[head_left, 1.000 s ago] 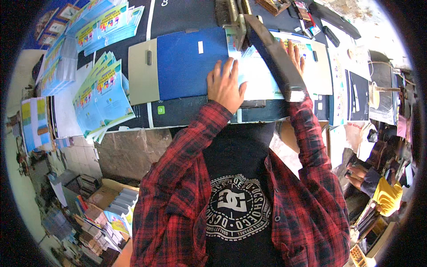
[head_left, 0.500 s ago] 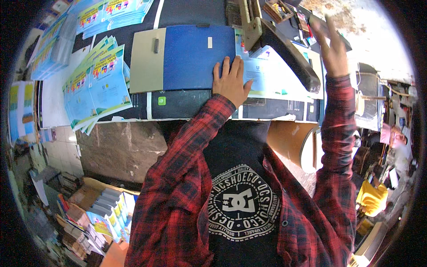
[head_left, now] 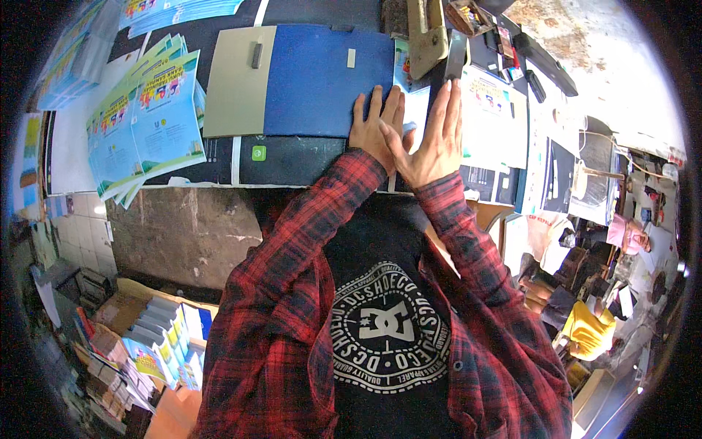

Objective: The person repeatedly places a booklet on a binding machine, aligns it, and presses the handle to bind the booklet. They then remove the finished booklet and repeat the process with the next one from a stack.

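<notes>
My left hand point(head_left: 376, 130) lies flat, its fingers stretched over the right edge of a blue board point(head_left: 311, 91). Joined to the board's left side is a grey-beige panel point(head_left: 238, 84) with a small dark clip-like piece. Close beside it, my right hand point(head_left: 433, 143) holds its fingers straight and together, thumb toward the left hand. Those fingertips meet the near end of a black lever point(head_left: 456, 55) on a worn metal bench device point(head_left: 426, 40). Light-blue printed sheets point(head_left: 491, 110) lie right of the device, partly hidden by my right hand.
Fanned light-blue booklets point(head_left: 157, 110) lie at the table's left, with more stacks behind. A small wooden tray point(head_left: 468, 18) of bits stands at the back right. Below left is an open carton point(head_left: 131, 296) near bundled booklets. A person in yellow point(head_left: 589, 329) is at the far right.
My right hand has come down and left from the raised right side to the lever. The lever's near end has shifted up and left in view. My left hand stays on the board.
</notes>
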`<act>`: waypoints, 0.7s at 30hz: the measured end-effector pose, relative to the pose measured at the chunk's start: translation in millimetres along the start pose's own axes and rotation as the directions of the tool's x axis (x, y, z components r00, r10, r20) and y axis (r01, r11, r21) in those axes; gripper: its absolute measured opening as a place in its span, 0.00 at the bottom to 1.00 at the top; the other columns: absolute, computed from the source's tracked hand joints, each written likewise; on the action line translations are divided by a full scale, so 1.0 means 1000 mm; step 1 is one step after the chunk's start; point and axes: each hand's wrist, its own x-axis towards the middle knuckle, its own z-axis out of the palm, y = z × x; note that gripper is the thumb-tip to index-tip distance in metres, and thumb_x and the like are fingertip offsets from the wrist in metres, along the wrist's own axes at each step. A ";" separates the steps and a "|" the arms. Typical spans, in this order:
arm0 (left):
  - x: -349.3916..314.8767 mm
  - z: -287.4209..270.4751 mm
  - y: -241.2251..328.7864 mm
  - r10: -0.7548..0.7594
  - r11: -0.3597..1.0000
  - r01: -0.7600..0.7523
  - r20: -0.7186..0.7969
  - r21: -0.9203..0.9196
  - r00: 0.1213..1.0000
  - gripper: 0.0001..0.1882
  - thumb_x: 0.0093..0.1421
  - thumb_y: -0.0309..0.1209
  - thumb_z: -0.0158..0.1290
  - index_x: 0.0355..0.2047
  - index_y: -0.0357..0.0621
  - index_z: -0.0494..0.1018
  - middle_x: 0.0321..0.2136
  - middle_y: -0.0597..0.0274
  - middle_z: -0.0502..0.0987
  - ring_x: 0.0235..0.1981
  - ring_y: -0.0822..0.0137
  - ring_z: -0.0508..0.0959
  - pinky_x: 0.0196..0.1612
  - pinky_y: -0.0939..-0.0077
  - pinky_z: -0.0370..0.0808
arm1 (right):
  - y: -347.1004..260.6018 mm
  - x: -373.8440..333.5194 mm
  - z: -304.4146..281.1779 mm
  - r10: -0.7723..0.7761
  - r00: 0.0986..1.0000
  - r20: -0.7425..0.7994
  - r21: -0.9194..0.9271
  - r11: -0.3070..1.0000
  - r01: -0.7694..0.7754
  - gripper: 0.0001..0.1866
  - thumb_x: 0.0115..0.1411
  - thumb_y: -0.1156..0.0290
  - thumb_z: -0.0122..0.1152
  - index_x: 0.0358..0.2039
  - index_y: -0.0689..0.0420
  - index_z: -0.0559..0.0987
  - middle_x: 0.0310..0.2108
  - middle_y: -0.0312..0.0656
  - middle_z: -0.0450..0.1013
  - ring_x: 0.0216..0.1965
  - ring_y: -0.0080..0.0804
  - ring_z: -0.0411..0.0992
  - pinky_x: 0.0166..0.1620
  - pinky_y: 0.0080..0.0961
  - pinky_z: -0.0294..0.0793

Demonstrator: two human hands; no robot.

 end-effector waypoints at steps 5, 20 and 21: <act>0.001 0.000 -0.004 -0.007 1.000 0.006 0.012 0.025 1.000 0.36 0.59 0.46 0.47 0.62 0.35 0.62 0.63 0.52 0.61 0.64 0.48 0.59 0.66 0.46 0.51 | 0.006 0.003 -0.004 -0.022 0.999 0.050 0.100 0.995 0.016 0.54 0.51 0.51 0.67 0.67 0.71 0.51 0.69 0.65 0.45 0.68 0.63 0.51 0.66 0.45 0.56; 0.016 0.001 0.014 -0.084 0.993 0.079 0.055 0.084 0.995 0.32 0.57 0.48 0.54 0.62 0.57 0.65 0.59 0.51 0.63 0.61 0.39 0.60 0.59 0.29 0.54 | 0.310 0.001 0.008 0.383 0.909 0.164 -0.021 0.923 -0.385 0.48 0.47 0.47 0.73 0.62 0.61 0.65 0.53 0.60 0.71 0.54 0.50 0.71 0.54 0.42 0.71; 0.015 -0.001 0.015 -0.093 0.994 0.088 0.064 0.072 0.994 0.32 0.57 0.48 0.53 0.62 0.57 0.66 0.59 0.52 0.63 0.61 0.39 0.59 0.59 0.29 0.54 | 0.332 -0.010 0.024 0.376 0.912 0.162 0.009 0.924 -0.383 0.48 0.46 0.47 0.73 0.62 0.59 0.64 0.52 0.61 0.71 0.53 0.52 0.71 0.54 0.43 0.71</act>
